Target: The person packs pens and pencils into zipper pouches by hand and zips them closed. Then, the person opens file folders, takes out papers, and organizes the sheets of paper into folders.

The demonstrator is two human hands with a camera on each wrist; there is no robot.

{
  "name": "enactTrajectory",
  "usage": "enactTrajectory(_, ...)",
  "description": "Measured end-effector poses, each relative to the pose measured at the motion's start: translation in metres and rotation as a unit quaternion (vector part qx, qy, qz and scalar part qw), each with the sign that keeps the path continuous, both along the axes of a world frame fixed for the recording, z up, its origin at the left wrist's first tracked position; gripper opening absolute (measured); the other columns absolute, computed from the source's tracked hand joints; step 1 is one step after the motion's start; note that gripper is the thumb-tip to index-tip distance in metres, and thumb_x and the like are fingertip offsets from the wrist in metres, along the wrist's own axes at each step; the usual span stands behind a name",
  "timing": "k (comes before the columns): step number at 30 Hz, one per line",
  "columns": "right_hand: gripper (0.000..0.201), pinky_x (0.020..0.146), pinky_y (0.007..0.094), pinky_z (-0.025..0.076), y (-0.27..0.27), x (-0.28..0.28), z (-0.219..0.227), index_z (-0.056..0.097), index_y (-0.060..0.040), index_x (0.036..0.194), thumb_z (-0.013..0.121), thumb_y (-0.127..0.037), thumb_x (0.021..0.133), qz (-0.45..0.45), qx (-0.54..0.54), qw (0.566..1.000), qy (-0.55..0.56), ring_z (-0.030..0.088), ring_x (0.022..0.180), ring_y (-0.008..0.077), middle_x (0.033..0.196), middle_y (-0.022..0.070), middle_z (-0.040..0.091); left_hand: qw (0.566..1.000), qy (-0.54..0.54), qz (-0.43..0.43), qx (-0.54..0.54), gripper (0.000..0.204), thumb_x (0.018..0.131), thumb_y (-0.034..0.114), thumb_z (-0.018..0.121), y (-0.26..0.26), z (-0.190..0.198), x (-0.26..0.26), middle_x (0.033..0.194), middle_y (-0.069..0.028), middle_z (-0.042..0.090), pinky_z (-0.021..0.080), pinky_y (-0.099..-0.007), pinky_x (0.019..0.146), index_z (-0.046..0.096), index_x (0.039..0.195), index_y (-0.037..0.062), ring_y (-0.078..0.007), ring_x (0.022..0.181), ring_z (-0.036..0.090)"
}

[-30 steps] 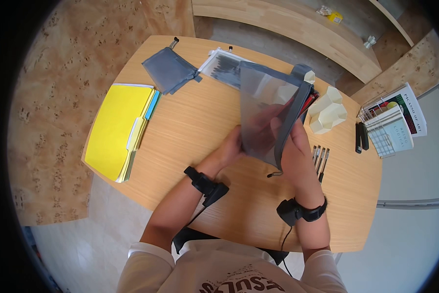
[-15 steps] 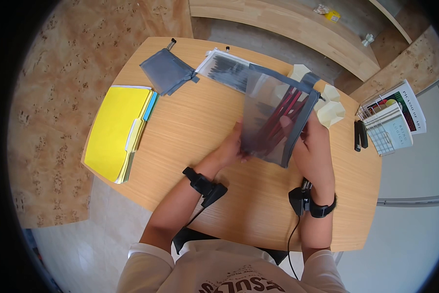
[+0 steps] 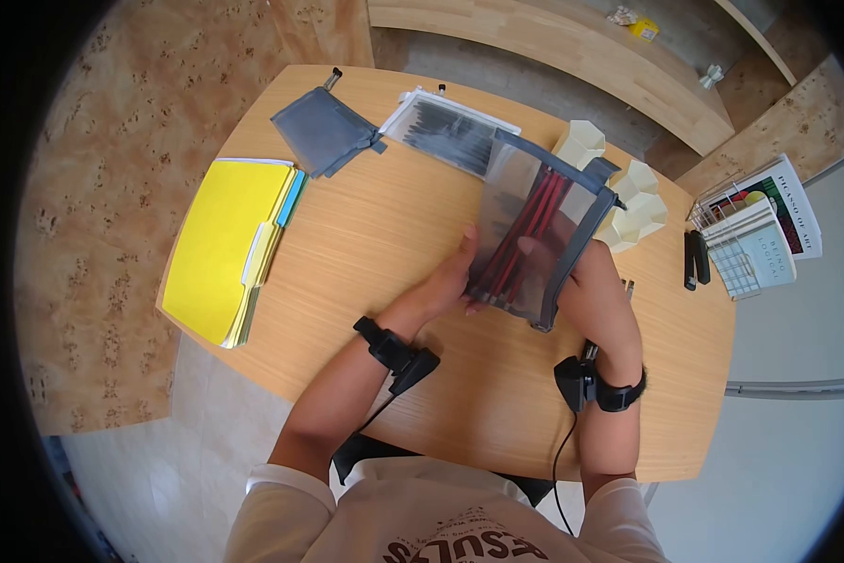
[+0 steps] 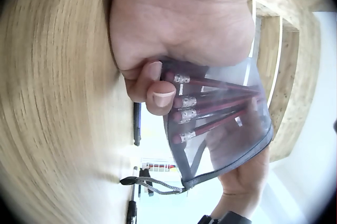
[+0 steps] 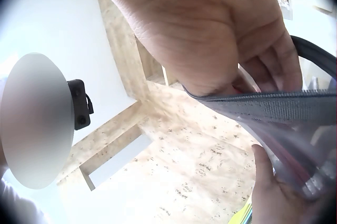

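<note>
A grey mesh zip pouch is held up over the table, its zipped side towards the right. Inside it several red pencils lie slanted, with their eraser ends at the bottom. My left hand grips the pouch's lower left corner, fingers curled under it. My right hand reaches in through the unzipped opening. Its thumb shows through the mesh, overlapping the pencils; whether its fingers pinch any of them I cannot tell. A cord pull hangs from the zip end.
Yellow folders lie at the left and another grey pouch behind them. A white-edged pouch of dark items is at the back. Cream hexagonal holders, a stapler and a wire rack of books stand at the right.
The red pencils, earlier sticking out of the opening by my right hand, now lie inside the pouch. My right hand has gone deeper in, and the pouch has tilted flatter. My left hand keeps its hold.
</note>
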State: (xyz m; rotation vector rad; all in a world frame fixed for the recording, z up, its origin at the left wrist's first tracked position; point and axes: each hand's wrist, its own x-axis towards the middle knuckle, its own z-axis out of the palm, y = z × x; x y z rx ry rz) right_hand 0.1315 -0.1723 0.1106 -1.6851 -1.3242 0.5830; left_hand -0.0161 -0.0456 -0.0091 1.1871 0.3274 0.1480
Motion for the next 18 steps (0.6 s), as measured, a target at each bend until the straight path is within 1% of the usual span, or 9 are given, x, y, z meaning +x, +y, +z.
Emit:
enactTrajectory(2, 0.021, 0.065, 0.0384, 0.051, 0.002, -0.003, -0.001, 0.064, 0.0037, 0.11, 0.067, -0.014, 0.099, -0.004, 0.002, 0.999, -0.032, 0.062, 0.067, 0.0305, 0.077, 0.0185, 0.067, 1.0, -0.002, -0.002, 0.0, 0.106, 0.093, 0.085, 0.0, -0.001, 0.006, -0.001, 0.085, -0.0101, 0.069, 0.036, -0.0252, 0.045, 0.06, 0.132, 0.0074, -0.0139, 0.051, 0.048)
enactTrajectory(4, 0.021, 0.065, 0.0389, 0.051, 0.005, -0.009, -0.002, 0.065, 0.0034, 0.109, 0.068, -0.013, 0.097, -0.006, 0.035, 0.998, 0.06, 0.062, 0.066, 0.0315, 0.077, 0.0183, 0.067, 1.0, -0.003, -0.004, -0.001, 0.105, 0.093, 0.085, 0.001, -0.002, 0.006, -0.001, 0.084, -0.0097, 0.069, 0.036, -0.0248, 0.045, 0.059, 0.133, 0.0077, -0.0134, 0.05, 0.048)
enactTrajectory(8, 0.024, 0.065, 0.0381, 0.052, 0.011, -0.009, -0.016, 0.064, 0.0024, 0.113, 0.069, -0.012, 0.095, 0.02, 0.01, 0.997, 0.075, 0.064, 0.067, 0.0299, 0.078, 0.0184, 0.068, 0.999, 0.025, 0.003, 0.024, 0.1, 0.096, 0.084, 0.005, -0.002, 0.005, -0.003, 0.084, -0.0069, 0.067, 0.034, -0.0238, 0.045, 0.059, 0.134, 0.0085, -0.0106, 0.051, 0.046)
enactTrajectory(10, 0.029, 0.064, 0.0371, 0.052, 0.012, -0.01, -0.013, 0.061, 0.0023, 0.117, 0.07, -0.011, 0.094, 0.023, 0.017, 0.999, -0.015, 0.065, 0.067, 0.0271, 0.079, 0.0167, 0.069, 1.0, 0.013, -0.003, 0.022, 0.099, 0.096, 0.083, 0.007, -0.004, 0.009, -0.004, 0.084, -0.0062, 0.067, 0.033, -0.0233, 0.045, 0.059, 0.135, 0.0088, -0.0096, 0.051, 0.046)
enactTrajectory(13, 0.031, 0.061, 0.0362, 0.052, 0.012, -0.009, -0.011, 0.059, 0.0025, 0.119, 0.071, -0.011, 0.093, 0.021, -0.017, 0.999, 0.031, 0.066, 0.063, 0.0247, 0.077, 0.0164, 0.069, 0.993, 0.093, 0.058, 0.055, 0.098, 0.096, 0.084, 0.008, -0.007, 0.017, -0.005, 0.083, -0.0053, 0.066, 0.032, -0.0222, 0.044, 0.057, 0.136, 0.0092, -0.0083, 0.05, 0.045)
enactTrajectory(14, 0.031, 0.061, 0.0362, 0.052, 0.012, -0.011, -0.004, 0.059, 0.0025, 0.119, 0.071, -0.011, 0.093, 0.022, -0.017, 0.999, 0.031, 0.066, 0.063, 0.0247, 0.077, 0.0164, 0.069, 0.997, 0.053, 0.04, 0.046, 0.093, 0.097, 0.083, 0.009, -0.007, 0.02, -0.005, 0.08, -0.0045, 0.067, 0.031, -0.0223, 0.044, 0.061, 0.126, 0.0109, -0.0078, 0.05, 0.045)
enactTrajectory(15, 0.029, 0.063, 0.0322, 0.053, 0.011, -0.012, 0.006, 0.061, 0.0017, 0.119, 0.072, -0.009, 0.094, 0.01, -0.067, 0.995, 0.074, 0.067, 0.07, 0.0189, 0.084, 0.0122, 0.071, 0.999, 0.013, 0.022, 0.036, 0.09, 0.099, 0.081, 0.009, -0.006, 0.021, -0.005, 0.077, -0.0037, 0.068, 0.029, -0.0224, 0.044, 0.065, 0.115, 0.0126, -0.0073, 0.05, 0.046)
enactTrajectory(16, 0.027, 0.066, 0.0283, 0.054, 0.012, -0.015, 0.014, 0.064, 0.0009, 0.12, 0.072, -0.008, 0.095, -0.002, -0.116, 0.986, 0.116, 0.068, 0.076, 0.0131, 0.092, 0.008, 0.073, 0.999, 0.013, 0.023, 0.036, 0.09, 0.099, 0.081, 0.009, -0.005, 0.019, -0.005, 0.077, -0.0037, 0.068, 0.029, -0.0224, 0.044, 0.065, 0.115, 0.0126, -0.0073, 0.05, 0.046)
enactTrajectory(18, 0.028, 0.066, 0.0284, 0.053, 0.013, -0.017, 0.004, 0.064, 0.0007, 0.12, 0.073, -0.008, 0.095, -0.011, -0.06, 0.996, 0.059, 0.068, 0.075, 0.013, 0.092, 0.0082, 0.073, 0.999, -0.003, 0.002, 0.048, 0.096, 0.096, 0.084, 0.009, -0.003, 0.011, -0.005, 0.078, -0.0049, 0.068, 0.029, -0.0212, 0.042, 0.061, 0.126, 0.0085, -0.0067, 0.047, 0.045)
